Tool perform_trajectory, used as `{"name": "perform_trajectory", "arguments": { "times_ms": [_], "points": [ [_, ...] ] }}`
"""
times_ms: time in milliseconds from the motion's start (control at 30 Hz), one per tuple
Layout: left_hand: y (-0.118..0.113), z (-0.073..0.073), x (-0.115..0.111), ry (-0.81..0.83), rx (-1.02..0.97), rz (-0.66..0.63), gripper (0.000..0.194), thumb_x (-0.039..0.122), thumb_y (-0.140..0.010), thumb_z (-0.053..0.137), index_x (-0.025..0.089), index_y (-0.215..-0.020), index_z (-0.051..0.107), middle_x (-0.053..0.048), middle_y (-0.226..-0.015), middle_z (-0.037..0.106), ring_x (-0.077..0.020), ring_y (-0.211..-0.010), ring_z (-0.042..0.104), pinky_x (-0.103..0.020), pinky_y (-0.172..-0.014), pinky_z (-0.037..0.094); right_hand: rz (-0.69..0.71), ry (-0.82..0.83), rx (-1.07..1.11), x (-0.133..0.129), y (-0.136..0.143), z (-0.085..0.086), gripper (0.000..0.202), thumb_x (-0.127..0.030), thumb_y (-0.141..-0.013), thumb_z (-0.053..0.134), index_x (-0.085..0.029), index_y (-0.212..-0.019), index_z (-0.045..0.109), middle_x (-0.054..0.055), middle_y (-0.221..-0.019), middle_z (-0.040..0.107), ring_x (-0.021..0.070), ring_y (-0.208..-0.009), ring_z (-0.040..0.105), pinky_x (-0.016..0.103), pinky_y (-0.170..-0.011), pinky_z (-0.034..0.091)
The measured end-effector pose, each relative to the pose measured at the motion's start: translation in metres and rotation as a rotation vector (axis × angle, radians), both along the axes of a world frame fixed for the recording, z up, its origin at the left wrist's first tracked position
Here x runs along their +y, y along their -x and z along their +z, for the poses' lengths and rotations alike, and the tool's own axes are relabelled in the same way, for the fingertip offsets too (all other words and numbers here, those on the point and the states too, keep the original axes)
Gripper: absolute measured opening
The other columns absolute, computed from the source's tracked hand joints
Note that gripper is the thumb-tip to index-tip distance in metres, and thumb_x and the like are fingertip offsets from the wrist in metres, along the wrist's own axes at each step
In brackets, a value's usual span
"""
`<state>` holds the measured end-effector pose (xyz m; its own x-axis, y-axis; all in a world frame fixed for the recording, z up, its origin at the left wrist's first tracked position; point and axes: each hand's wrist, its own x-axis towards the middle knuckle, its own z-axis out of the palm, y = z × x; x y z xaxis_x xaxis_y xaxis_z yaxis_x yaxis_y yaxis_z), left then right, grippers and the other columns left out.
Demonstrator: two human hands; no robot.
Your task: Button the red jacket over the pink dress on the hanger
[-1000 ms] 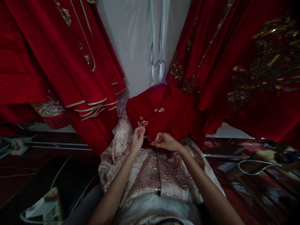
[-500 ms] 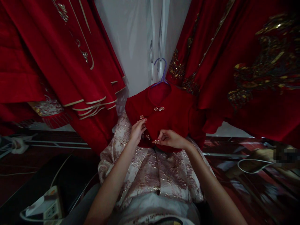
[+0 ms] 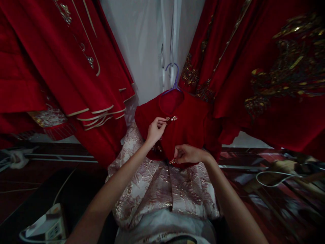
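A small red jacket [image 3: 193,125] hangs on a purple hanger [image 3: 175,83] in front of me, above a pale brocade skirt [image 3: 152,186] with a metallic pattern. My left hand [image 3: 156,130] is pinched at the left end of the top beaded fastener [image 3: 173,118], which joins the two front edges below the neckline. Lower down, my right hand [image 3: 187,154] pinches the front edge of the jacket beside a lower beaded fastener [image 3: 172,161]. Loose beaded pieces [image 3: 159,148] show on the left front panel. Exactly what lies between the left fingertips is partly hidden.
Red garments with pale piping [image 3: 101,84] hang at the left; red garments with gold sequin work [image 3: 291,67] hang at the right. A power strip [image 3: 54,225] with a white cable lies at lower left. Metal rails [image 3: 61,157] run low behind.
My left hand has moved up from the middle fastener to the top one. My right hand has shifted slightly down and right with the jacket's edge.
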<state>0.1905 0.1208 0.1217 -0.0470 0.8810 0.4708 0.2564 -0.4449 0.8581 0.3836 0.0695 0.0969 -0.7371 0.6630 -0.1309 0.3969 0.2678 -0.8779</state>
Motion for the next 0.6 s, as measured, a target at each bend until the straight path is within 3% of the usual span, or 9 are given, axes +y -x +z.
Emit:
{"name": "perform_trajectory", "arguments": {
  "times_ms": [100,233,367,467,600],
  "points": [
    [-0.003,0.022,0.009,-0.269,0.382,0.012,0.02,0.028,-0.084,0.055,0.022,-0.102,0.061,-0.004,-0.093,0.059,-0.0148,-0.082,0.056,-0.026,-0.071,0.048,0.0,0.012,-0.016,0.0,-0.003,0.0,0.014,-0.018,-0.067,0.066,-0.016,-0.079,0.058,0.001,-0.073,0.067,0.012,-0.064,0.061,0.022,-0.057,0.046],
    [-0.003,0.042,0.011,-0.436,0.763,0.047,0.018,0.033,-0.087,0.052,0.022,-0.095,0.064,-0.006,-0.096,0.054,-0.0203,-0.094,0.05,-0.032,-0.079,0.046,0.017,0.083,0.011,-0.001,-0.005,0.003,0.015,-0.02,-0.069,0.066,-0.016,-0.082,0.058,0.002,-0.076,0.067,0.0116,-0.066,0.061,0.022,-0.058,0.047],
    [-0.003,0.054,0.012,-0.554,0.922,0.008,0.019,0.026,-0.09,0.044,0.018,-0.095,0.06,-0.007,-0.095,0.057,-0.0208,-0.095,0.049,-0.041,-0.095,0.039,0.03,0.105,0.08,-0.003,-0.007,0.012,0.026,-0.024,-0.071,0.067,-0.017,-0.094,0.059,0.003,-0.083,0.069,0.0121,-0.073,0.063,0.024,-0.066,0.049],
    [-0.005,0.059,0.013,-0.622,1.04,-0.041,0.019,0.022,-0.091,0.04,0.018,-0.095,0.059,-0.005,-0.089,0.058,-0.021,-0.095,0.05,-0.047,-0.107,0.026,0.002,0.088,0.112,-0.005,-0.009,0.019,0.031,-0.029,-0.073,0.068,-0.017,-0.1,0.058,0.005,-0.087,0.069,0.0136,-0.079,0.064,0.026,-0.07,0.051],
    [-0.008,0.058,0.012,-0.642,1.068,0.068,0.019,0.027,-0.087,0.048,0.015,-0.096,0.059,-0.009,-0.096,0.057,-0.0245,-0.101,0.049,-0.05,-0.111,0.02,-0.057,0.029,0.095,-0.006,-0.015,0.025,0.03,-0.031,-0.075,0.067,-0.017,-0.1,0.057,0.005,-0.088,0.069,0.0142,-0.081,0.065,0.028,-0.074,0.052]
  ]
}}
